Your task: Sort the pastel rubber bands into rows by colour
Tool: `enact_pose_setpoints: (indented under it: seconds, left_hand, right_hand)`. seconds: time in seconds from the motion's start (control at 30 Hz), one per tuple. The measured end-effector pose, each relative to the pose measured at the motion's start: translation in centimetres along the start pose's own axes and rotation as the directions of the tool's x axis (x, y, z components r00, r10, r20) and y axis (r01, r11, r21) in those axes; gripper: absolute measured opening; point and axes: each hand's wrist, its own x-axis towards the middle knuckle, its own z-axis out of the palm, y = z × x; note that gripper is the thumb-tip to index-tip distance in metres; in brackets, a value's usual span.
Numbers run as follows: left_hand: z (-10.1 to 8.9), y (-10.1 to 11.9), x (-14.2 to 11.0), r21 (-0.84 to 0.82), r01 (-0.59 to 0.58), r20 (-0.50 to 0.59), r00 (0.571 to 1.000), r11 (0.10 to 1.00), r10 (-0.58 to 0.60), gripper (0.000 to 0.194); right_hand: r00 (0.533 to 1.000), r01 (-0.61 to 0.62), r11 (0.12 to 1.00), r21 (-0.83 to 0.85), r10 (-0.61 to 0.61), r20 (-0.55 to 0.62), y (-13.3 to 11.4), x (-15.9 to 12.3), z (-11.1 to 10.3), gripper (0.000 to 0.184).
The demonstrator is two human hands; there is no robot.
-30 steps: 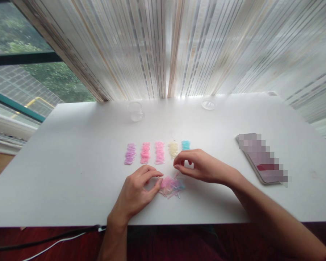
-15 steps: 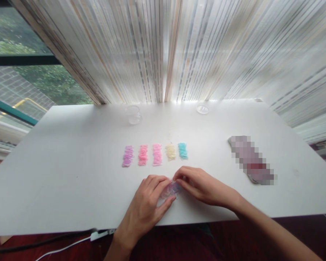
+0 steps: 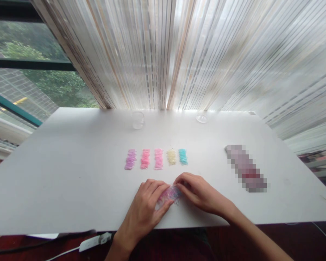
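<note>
White table (image 3: 70,152): five coloured stacks (image 3: 158,158), mixed pile (image 3: 166,196), pixelated slab (image 3: 246,169).

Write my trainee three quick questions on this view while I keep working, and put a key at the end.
1. How many single-colour stacks lie in a row on the white table?
2. True or false: the left hand and right hand flank the mixed heap of pastel strips.
3. What colour lies between the light-pink stack and the teal stack?

Key: 1. Five. 2. True. 3. Pale yellow.
</note>
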Motion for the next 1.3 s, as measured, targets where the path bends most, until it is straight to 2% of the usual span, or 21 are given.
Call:
enact_pose_setpoints:
  seconds: [0.2,0.3,0.43,0.6,0.9,1.07,1.3]
  left_hand:
    - [-0.1,0.0,-0.3,-0.056,-0.001,-0.004,1.000,0.998,0.001,0.024]
    - [-0.3,-0.5,0.0,-0.095,0.000,-0.064,0.998,0.995,-0.006,0.028]
    - [-0.3,-0.9,0.8,-0.140,0.007,-0.122,0.992,0.990,-0.024,0.023]
    - [-0.4,-0.8,1.4,-0.153,0.038,-0.081,0.995,0.988,-0.051,0.011]
    - [-1.6,-0.9,2.1,-0.104,0.034,-0.053,0.998,0.994,-0.039,0.012]
    - [-1.4,-1.7,2.5,-0.077,0.024,-0.080,0.996,0.997,-0.031,0.010]
    - [-0.6,-2.6,1.5,-0.088,0.032,-0.137,0.990,0.996,-0.044,0.007]
  right_hand:
    - [0.996,-0.039,0.997,0.073,0.045,-0.078,-0.3,-0.7,0.8,0.012]
    - [0.986,-0.028,0.999,0.046,0.035,-0.163,-0.3,-0.7,1.2,0.010]
    - [0.981,0.009,1.000,0.005,-0.008,-0.194,-0.6,-0.1,1.8,0.009]
    - [0.975,0.053,0.998,0.038,-0.043,-0.219,-0.9,0.2,2.4,0.008]
    - [0.963,0.011,0.998,0.064,0.006,-0.268,-1.0,0.7,2.3,0.006]
    - [0.954,0.007,0.998,0.065,0.013,-0.300,-0.6,1.3,2.2,0.009]
    - [0.884,-0.110,0.993,-0.044,0.078,-0.460,1.3,2.6,2.1,0.010]
